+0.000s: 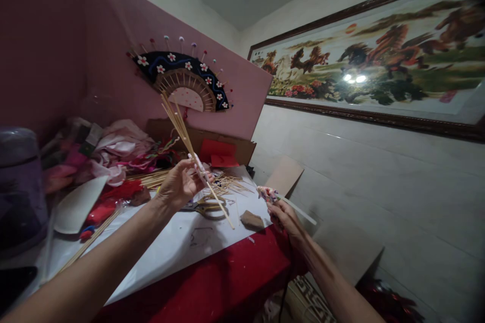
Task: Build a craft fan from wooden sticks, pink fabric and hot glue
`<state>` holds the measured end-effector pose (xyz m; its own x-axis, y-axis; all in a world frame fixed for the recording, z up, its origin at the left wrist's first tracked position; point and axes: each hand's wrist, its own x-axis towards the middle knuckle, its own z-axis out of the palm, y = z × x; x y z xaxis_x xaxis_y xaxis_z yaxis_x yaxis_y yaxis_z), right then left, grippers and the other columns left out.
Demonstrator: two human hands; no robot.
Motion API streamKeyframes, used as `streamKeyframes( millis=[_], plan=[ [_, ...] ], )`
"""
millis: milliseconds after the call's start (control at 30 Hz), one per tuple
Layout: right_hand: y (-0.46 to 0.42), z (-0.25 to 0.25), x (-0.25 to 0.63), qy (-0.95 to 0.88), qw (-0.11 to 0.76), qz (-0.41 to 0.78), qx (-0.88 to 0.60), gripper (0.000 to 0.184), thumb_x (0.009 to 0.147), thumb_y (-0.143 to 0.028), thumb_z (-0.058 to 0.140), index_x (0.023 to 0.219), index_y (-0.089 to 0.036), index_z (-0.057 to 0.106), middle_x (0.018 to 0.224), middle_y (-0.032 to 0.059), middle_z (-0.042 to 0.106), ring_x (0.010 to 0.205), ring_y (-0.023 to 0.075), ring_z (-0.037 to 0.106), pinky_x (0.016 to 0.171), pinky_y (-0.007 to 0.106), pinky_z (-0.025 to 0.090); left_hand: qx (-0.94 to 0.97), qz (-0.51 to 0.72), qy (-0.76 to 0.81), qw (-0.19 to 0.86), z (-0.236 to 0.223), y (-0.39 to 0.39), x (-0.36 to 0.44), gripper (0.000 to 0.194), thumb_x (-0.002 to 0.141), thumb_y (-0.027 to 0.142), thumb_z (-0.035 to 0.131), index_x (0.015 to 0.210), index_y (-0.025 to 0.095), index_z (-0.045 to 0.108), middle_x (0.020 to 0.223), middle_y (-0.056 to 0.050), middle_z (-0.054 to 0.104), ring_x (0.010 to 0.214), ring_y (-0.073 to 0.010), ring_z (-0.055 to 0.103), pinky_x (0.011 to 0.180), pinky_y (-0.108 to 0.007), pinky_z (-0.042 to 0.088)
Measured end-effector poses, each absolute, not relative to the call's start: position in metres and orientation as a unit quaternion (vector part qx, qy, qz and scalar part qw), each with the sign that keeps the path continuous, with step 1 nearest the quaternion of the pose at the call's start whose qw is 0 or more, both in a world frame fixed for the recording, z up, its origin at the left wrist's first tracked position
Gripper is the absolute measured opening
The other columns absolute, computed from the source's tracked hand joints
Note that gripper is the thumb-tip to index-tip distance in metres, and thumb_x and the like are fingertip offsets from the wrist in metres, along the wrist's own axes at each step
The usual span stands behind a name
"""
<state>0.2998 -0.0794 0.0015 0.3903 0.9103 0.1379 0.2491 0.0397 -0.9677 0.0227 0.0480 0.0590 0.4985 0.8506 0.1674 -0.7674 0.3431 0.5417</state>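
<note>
My left hand (182, 184) is closed round a bundle of thin wooden sticks (181, 128), held up at a slant above the table. A pale pinkish-white wrapping (200, 167) surrounds the bundle where my fingers grip it, and one stick reaches down past the rest. At the right, my right hand (282, 214) is wrapped round a glue gun (268, 193) with a patterned body. A white glue stick (299, 209) juts from its back and a dark cord hangs below. The gun's tip points left, apart from the sticks. Scissors (208, 207) lie beneath my left hand.
Loose short sticks (233, 183) are scattered behind the scissors. A brown block (252, 220) sits near the table's red-draped front edge (227, 272). Cloth and yarn (121, 144) pile at the left, by a purplish container (20, 186). A decorated fan (185, 78) hangs on the pink board.
</note>
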Motion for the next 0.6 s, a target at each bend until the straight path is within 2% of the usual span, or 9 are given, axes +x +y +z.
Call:
streamKeyframes(
  millis=[67, 167, 300, 400, 600],
  plan=[
    [-0.081, 0.006, 0.292, -0.427, 0.576, 0.344, -0.606, 0.037, 0.071, -0.051, 0.068, 0.077, -0.020, 0.048, 0.058, -0.0088, 0.044, 0.040, 0.0030, 0.028, 0.034, 0.015, 0.019, 0.284, 0.495, 0.077, 0.818, 0.059, 0.048, 0.023, 0.007, 0.071, 0.013, 0.058, 0.077, 0.016, 0.058, 0.067, -0.002, 0.060, 0.061, -0.0179, 0.063, 0.066, -0.038, 0.059],
    [-0.088, 0.022, 0.278, -0.393, 0.608, 0.426, -0.543, 0.037, 0.068, -0.045, 0.074, 0.081, -0.019, 0.050, 0.064, -0.0073, 0.049, 0.041, 0.0014, 0.031, 0.032, 0.013, 0.020, 0.275, 0.492, 0.104, 0.820, 0.060, 0.046, 0.022, 0.008, 0.071, 0.014, 0.058, 0.079, 0.016, 0.058, 0.067, -0.003, 0.060, 0.062, -0.0192, 0.064, 0.064, -0.039, 0.059],
    [-0.105, 0.046, 0.253, -0.396, 0.586, 0.510, -0.490, 0.037, 0.070, -0.047, 0.072, 0.078, -0.018, 0.051, 0.062, -0.0072, 0.047, 0.040, 0.0007, 0.030, 0.032, 0.011, 0.021, 0.258, 0.488, 0.135, 0.822, 0.060, 0.044, 0.024, 0.008, 0.073, 0.012, 0.055, 0.080, 0.015, 0.057, 0.068, -0.003, 0.060, 0.060, -0.0177, 0.063, 0.063, -0.039, 0.060],
    [-0.116, 0.055, 0.235, -0.425, 0.557, 0.522, -0.487, 0.039, 0.072, -0.052, 0.071, 0.075, -0.017, 0.052, 0.062, -0.0056, 0.048, 0.041, 0.0008, 0.032, 0.032, 0.011, 0.021, 0.273, 0.474, 0.150, 0.824, 0.059, 0.043, 0.027, 0.009, 0.074, 0.012, 0.054, 0.082, 0.015, 0.058, 0.070, -0.004, 0.061, 0.062, -0.0189, 0.065, 0.061, -0.037, 0.059],
    [-0.120, 0.060, 0.213, -0.482, 0.503, 0.498, -0.517, 0.054, 0.068, -0.066, 0.067, 0.082, -0.014, 0.060, 0.059, -0.0047, 0.048, 0.038, 0.0012, 0.031, 0.030, 0.014, 0.022, 0.297, 0.448, 0.171, 0.826, 0.052, 0.042, 0.033, 0.012, 0.077, 0.014, 0.054, 0.089, 0.014, 0.056, 0.071, -0.006, 0.062, 0.061, -0.0188, 0.065, 0.063, -0.038, 0.059]
  ],
)
